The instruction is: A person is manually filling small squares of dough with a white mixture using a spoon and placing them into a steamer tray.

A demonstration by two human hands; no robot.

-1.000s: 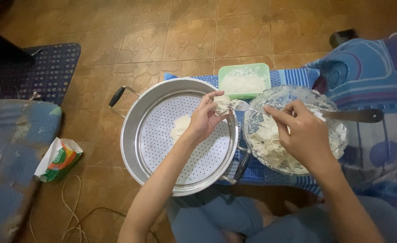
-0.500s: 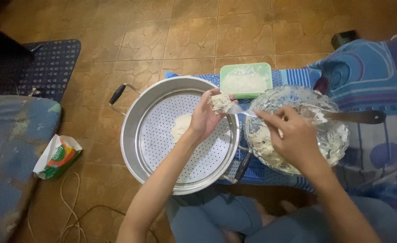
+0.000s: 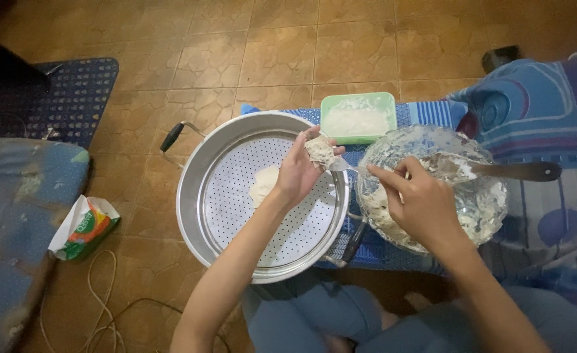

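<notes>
Head view: left of the perforated steamer tray, a crumpled packet and open floor tiles are seen. Above the tray's right rim, a small pale dumpling is gripped by the fingers of the left hand. A spoon, pinched by the right hand, touches the dumpling. Right of the tray, rim beside rim, stands a glass bowl smeared with pale filling, a second utensil resting in it.
</notes>
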